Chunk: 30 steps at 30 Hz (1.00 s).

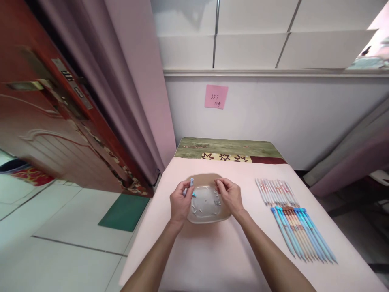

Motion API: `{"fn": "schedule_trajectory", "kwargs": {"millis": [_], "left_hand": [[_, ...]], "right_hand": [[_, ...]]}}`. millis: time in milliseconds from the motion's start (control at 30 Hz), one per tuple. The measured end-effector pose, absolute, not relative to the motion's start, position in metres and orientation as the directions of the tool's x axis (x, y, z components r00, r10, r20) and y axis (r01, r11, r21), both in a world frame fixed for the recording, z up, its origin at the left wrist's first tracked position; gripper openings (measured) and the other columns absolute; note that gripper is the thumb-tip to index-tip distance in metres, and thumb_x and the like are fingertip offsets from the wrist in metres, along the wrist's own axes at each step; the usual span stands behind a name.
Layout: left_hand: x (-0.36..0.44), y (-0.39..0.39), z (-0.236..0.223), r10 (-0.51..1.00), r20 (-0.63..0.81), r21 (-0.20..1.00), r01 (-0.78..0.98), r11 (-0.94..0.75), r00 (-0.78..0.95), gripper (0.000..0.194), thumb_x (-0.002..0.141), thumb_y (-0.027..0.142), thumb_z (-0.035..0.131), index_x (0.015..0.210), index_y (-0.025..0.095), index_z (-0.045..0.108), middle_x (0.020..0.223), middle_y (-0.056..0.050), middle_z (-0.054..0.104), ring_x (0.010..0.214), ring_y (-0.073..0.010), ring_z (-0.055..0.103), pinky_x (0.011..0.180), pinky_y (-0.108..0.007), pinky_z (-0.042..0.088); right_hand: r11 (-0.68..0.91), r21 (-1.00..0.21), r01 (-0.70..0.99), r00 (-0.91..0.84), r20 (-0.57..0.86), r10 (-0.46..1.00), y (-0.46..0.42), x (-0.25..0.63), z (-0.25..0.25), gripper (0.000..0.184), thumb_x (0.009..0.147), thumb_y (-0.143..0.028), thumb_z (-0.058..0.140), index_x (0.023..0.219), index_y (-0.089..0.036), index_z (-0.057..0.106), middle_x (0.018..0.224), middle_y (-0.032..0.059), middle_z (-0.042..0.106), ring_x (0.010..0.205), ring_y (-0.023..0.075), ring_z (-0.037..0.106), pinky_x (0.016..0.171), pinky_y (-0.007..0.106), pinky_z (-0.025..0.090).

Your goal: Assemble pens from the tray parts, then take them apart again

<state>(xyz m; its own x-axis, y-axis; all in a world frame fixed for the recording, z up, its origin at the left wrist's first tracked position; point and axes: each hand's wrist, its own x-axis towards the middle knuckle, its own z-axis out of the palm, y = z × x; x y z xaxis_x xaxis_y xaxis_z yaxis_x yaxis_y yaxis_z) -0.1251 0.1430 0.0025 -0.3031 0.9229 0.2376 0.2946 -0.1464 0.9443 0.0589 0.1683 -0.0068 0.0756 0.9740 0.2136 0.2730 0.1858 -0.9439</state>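
a small pale-blue plastic tube (192, 182) stands upright, clamped in the left hand (181, 199) above a beige rounded-square basin (209, 220); right hand (231, 196) angled inward, fingertips together, anything between them unclear from here

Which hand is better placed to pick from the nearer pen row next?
Right, I'd say: the right hand is on that side of the tub, nearer the pens. The left hand is across the tub and holds a small blue piece.
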Motion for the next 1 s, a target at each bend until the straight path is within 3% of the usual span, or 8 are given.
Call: {"fn": "schedule_trajectory", "kwargs": {"millis": [300,1000], "left_hand": [[-0.123,0.157,-0.019,0.898,0.368,0.863,0.448,-0.233,-0.242,0.021,0.083,0.036,0.060,0.095,0.020,0.065,0.091,-0.003,0.073,0.080,-0.0159,0.068,0.073,-0.025,0.052],[-0.125,0.154,-0.027,0.928,0.330,0.855,0.472,-0.216,-0.174,0.022,0.085,0.037,0.058,0.099,0.022,0.064,0.088,-0.003,0.072,0.078,-0.0158,0.068,0.072,-0.025,0.053]], "right_hand": [[0.126,-0.932,0.341,0.044,0.149,0.988,0.178,0.059,-0.028,0.036,0.086,-0.046,0.049,0.085,-0.017,0.070,0.066,0.0033,0.069,0.061,0.0172,0.065,0.059,0.024,0.049],[0.143,-0.867,0.478,-0.036,0.143,0.989,0.175,0.060,-0.030,0.029,0.088,-0.039,0.048,0.088,-0.021,0.071,0.072,0.0030,0.071,0.067,0.0177,0.067,0.064,0.025,0.051]]}}
